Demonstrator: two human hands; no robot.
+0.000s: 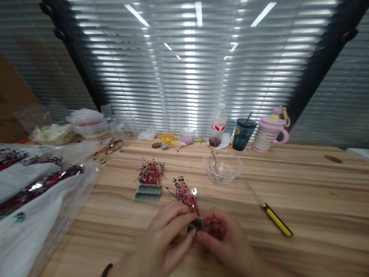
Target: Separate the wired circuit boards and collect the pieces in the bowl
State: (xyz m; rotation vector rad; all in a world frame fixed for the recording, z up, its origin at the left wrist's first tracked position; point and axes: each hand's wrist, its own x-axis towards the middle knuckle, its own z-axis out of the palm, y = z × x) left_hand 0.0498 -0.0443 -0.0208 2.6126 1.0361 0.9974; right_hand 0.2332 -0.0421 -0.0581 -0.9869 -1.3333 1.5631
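Together, the left hand (170,234) and right hand (220,236) pinch the wired board (196,223) above the worktop (230,200).

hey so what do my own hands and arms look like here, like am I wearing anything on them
Your left hand and right hand are both bare, with no gloves. A thin, dark band circles your left wrist; none is visible on the right. No sleeve shows on either forearm as far as the view reaches.
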